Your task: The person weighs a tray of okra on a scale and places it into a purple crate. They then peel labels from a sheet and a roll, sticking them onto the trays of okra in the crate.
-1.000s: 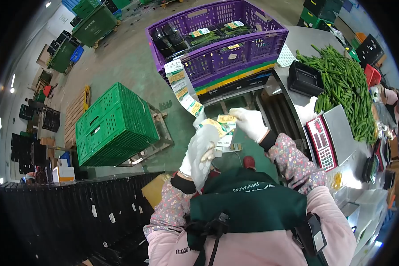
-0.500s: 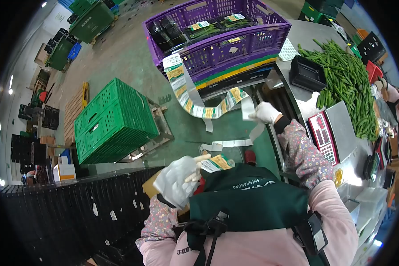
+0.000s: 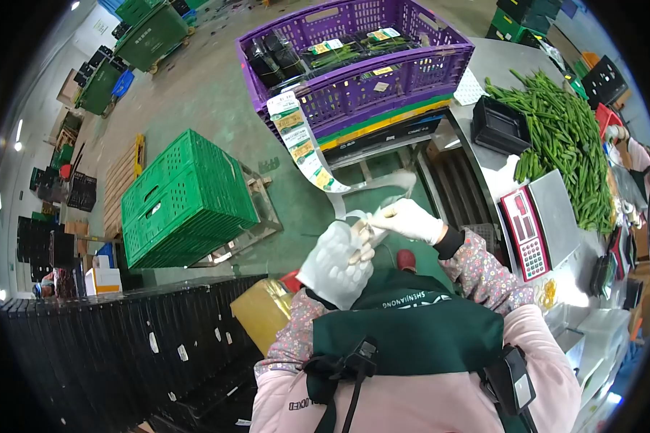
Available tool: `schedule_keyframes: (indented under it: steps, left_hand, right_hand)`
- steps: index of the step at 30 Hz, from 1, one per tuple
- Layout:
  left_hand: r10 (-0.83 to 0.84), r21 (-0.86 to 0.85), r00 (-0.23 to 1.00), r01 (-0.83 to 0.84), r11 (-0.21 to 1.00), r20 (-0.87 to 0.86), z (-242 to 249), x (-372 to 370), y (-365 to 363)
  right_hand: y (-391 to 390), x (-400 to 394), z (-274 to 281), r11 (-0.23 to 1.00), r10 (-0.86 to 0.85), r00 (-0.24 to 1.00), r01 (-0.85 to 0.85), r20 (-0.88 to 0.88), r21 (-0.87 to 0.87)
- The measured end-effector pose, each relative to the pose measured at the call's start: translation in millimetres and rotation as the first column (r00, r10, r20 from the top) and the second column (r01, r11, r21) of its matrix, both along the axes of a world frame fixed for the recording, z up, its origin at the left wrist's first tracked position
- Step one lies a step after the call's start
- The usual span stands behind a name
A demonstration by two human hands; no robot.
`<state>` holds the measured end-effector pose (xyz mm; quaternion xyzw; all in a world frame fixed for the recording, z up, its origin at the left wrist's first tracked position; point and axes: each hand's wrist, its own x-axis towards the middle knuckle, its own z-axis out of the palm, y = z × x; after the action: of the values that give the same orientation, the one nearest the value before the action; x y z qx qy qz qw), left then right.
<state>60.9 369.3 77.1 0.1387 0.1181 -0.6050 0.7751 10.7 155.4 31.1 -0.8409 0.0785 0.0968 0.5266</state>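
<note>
In front of the green apron, my two white-gloved hands meet. My left hand (image 3: 339, 263) has its fingers pressed together at the strip, with a pale crumpled sheet over its back. My right hand (image 3: 412, 220) pinches the backing of the label strip (image 3: 307, 155) beside the left fingertips. From the purple crate (image 3: 372, 83) the printed strip hangs down and curves toward my hands, where it is blurred. Packs of green vegetables (image 3: 332, 54) with labels lie in that crate.
Right of me, a metal table bears a red and white scale (image 3: 525, 234), a black tray (image 3: 500, 124) and a pile of green pods (image 3: 567, 144). Green crates (image 3: 188, 202) stand at left, black crates (image 3: 123, 353) at lower left. A person's hand (image 3: 617, 133) shows at far right.
My right hand has moved left and down with the strip to my left hand. My left hand has moved right and up. The labelled piece by its fingers no longer shows.
</note>
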Motion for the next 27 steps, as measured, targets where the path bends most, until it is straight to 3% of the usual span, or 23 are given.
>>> schedule_keyframes:
  steps: [2,3,4,5,6,7,9,10,11,14,15,16,17,18,20,22,23,24,26,27]
  left_hand:
    - [0.222,0.075,0.915,-0.261,0.962,0.337,-29,-6,-12]
    - [-0.004,0.146,0.509,-0.239,0.96,0.861,-79,0,-8]
    - [-0.006,0.144,0.508,-0.231,0.962,0.861,-79,-3,-11]
    - [-0.001,0.069,0.19,-0.353,0.933,0.982,-74,-7,-16]
    - [-0.024,-0.044,-0.15,-0.439,0.897,0.988,-69,-11,-20]
    - [0.191,0.099,0.692,-0.356,0.929,0.696,-39,-12,-28]
    - [0.231,0.055,0.718,-0.351,0.935,0.656,-38,6,-38]
    - [0.272,0.015,0.745,-0.354,0.935,0.609,-36,15,-44]
    - [0.275,0.042,0.723,-0.387,0.921,0.634,22,13,-54]
    - [0.409,-0.121,0.442,-0.548,0.828,0.798,15,62,-68]
    - [0.277,-0.158,0.1,-0.617,0.77,0.956,15,86,-75]
    - [0.078,-0.225,-0.244,-0.665,0.712,0.967,17,106,-84]
    - [0.443,-0.242,0.16,-0.652,0.718,0.882,32,113,-94]
    - [0.322,-0.238,-0.004,-0.683,0.691,0.947,50,127,-100]
    - [0.235,-0.302,-0.201,-0.77,0.562,0.951,30,176,-121]
    - [0.202,-0.244,-0.15,-0.751,0.614,0.968,9,222,-138]
    - [0.149,-0.249,-0.199,-0.801,0.544,0.968,10,227,-147]
    - [0.154,-0.258,-0.207,-0.797,0.546,0.966,9,230,-151]
    - [0.035,-0.101,-0.097,-0.837,0.538,0.995,3,234,-156]
    - [-0.03,-0.095,-0.13,-0.845,0.527,0.991,-3,236,-160]
  right_hand:
    - [-3,-2,-1,1.0,-0.004,0.998,0.003,-0.067,-0.017]
    - [-6,-4,-5,1.0,0.002,1.0,-0.002,-0.008,-0.001]
    - [-8,-6,-17,1.0,-0.006,1.0,0.006,-0.007,-0.003]
    - [-9,-6,-29,0.999,-0.028,0.994,0.026,0.105,0.02]
    - [-11,-8,-41,0.998,-0.051,0.975,0.042,0.215,0.045]
    - [-12,-10,-39,0.998,-0.055,0.974,0.047,0.218,0.044]
    - [-14,-12,-28,0.996,-0.039,0.999,0.037,-0.029,-0.079]
    - [-14,-13,-24,0.996,-0.039,0.999,0.037,-0.023,-0.083]
    - [-13,-14,-21,0.997,-0.061,0.997,0.058,-0.049,-0.049]
    - [-12,-18,-18,0.996,-0.085,0.996,0.083,-0.037,-0.029]
    - [-13,-20,-20,0.994,-0.112,0.992,0.113,-0.056,0.009]
    - [-13,-20,-20,0.989,-0.138,0.987,0.142,-0.077,0.047]
    - [-12,-21,-5,0.988,-0.139,0.979,0.147,-0.149,0.038]
    - [-10,-23,10,0.986,-0.152,0.967,0.164,-0.204,0.041]
    - [-11,-25,5,0.983,-0.16,0.957,0.176,-0.243,0.044]
    - [-11,-30,0,0.977,-0.177,0.957,0.2,-0.231,0.077]
    - [-13,-31,-4,0.975,-0.18,0.944,0.208,-0.276,0.076]
    - [-14,-31,-7,0.973,-0.183,0.929,0.218,-0.322,0.074]
    - [-15,-35,-8,0.972,-0.186,0.949,0.215,-0.253,0.093]
    - [-16,-36,-12,0.973,-0.187,0.945,0.216,-0.27,0.084]
